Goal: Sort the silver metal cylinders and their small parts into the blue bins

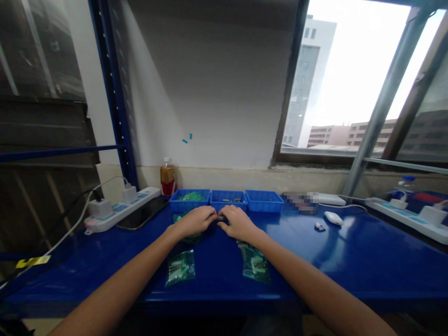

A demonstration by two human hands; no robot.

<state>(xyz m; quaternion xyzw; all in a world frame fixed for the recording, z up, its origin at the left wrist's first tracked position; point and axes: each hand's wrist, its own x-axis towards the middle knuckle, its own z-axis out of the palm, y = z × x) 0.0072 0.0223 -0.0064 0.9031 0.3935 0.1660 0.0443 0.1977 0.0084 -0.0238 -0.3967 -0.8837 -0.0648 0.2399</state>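
My left hand (198,220) and my right hand (240,221) meet over the middle of the table. Between their pinched fingertips is a small greyish metal-looking piece (220,218), too small to name. Greenish clear plastic bags lie around my hands. One bag with pale and metal cylindrical pieces (180,267) lies below my left wrist, and a similar bag (256,264) is beside my right forearm. Another green bag (192,238) is partly hidden under my left hand. Some small metal pieces (241,243) show by my right wrist.
Behind my hands stand three blue bins: one with green bags (191,195), one with small metal parts (228,200), and a third (264,201). A drink bottle (168,177), phone (143,213) and power strip (121,212) are left; a white earbud case (333,218) is right.
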